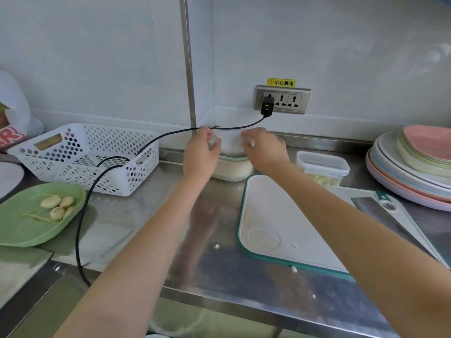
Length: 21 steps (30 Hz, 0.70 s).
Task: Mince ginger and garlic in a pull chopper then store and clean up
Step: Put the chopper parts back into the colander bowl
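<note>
Both hands at far counter: left hand (201, 154) and right hand (264, 148) grasp pull chopper (231, 167) lid | storage box (322, 168) right holds mince | judged: storing mostly done, cleanup left

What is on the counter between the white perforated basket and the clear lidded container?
In the head view, the pull chopper stands between the basket and the container, with the left hand and right hand on it.

Cream pull chopper (233, 170) upright by wall (white lid), lidded garlic container (322, 167) beside
</note>
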### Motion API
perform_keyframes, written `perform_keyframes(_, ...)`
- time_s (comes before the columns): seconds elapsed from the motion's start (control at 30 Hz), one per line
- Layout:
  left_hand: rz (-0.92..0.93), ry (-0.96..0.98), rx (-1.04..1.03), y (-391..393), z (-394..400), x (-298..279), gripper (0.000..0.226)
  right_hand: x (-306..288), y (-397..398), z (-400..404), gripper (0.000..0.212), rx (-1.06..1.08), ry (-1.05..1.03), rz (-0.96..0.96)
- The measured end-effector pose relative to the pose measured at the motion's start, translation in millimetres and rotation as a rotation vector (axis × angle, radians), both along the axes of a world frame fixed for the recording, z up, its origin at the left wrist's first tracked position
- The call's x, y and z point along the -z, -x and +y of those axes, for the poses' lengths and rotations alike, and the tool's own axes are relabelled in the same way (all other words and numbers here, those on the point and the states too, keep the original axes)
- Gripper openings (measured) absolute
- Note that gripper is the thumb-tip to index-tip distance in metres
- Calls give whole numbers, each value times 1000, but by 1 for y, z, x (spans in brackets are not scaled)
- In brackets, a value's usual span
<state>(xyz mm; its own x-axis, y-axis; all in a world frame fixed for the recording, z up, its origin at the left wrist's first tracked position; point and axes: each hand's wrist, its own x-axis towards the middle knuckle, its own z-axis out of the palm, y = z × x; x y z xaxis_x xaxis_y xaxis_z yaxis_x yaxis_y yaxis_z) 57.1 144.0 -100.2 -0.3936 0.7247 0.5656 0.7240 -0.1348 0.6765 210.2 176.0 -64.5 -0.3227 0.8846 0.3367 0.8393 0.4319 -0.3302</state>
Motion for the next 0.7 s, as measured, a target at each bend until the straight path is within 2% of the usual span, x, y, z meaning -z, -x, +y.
perform_keyframes(0.1, 102, -45, -12, -4, -16, -1, 17, 1, 11, -23, 28, -24, -66, 116)
perform_keyframes(0.17, 132, -27, -2, -5, -31, -8, 18, 6, 22, -45, 27, -98, -67, 106)
perform_keyframes(0.23, 159, -34, -35, -1, -50, -19, 21, 6, 35, -71, 28, -165, -92, 191)
perform_keyframes(0.37, 229, -106, -184, 29, -111, -45, 23, -2, 76, -133, 26, -305, -2, 491)
perform_keyframes(0.43, 217, -145, -243, 56, -151, -54, 20, -6, 101, -166, 17, -397, 37, 540)
perform_keyframes(0.53, 132, -276, -401, 102, -213, -64, 18, -9, 142, -216, 13, -569, 277, 580)
perform_keyframes(0.57, 109, -246, -497, 119, -228, -65, 18, -9, 157, -230, 14, -620, 349, 565)
perform_keyframes(0.6, 102, -132, -613, 139, -239, -64, 18, -6, 171, -241, 15, -662, 373, 526)
perform_keyframes(0.63, 116, 59, -715, 159, -249, -59, 19, 1, 186, -246, 17, -693, 376, 463)
perform_keyframes(0.7, 170, 475, -784, 194, -263, -44, 21, 14, 208, -248, 25, -702, 349, 229)
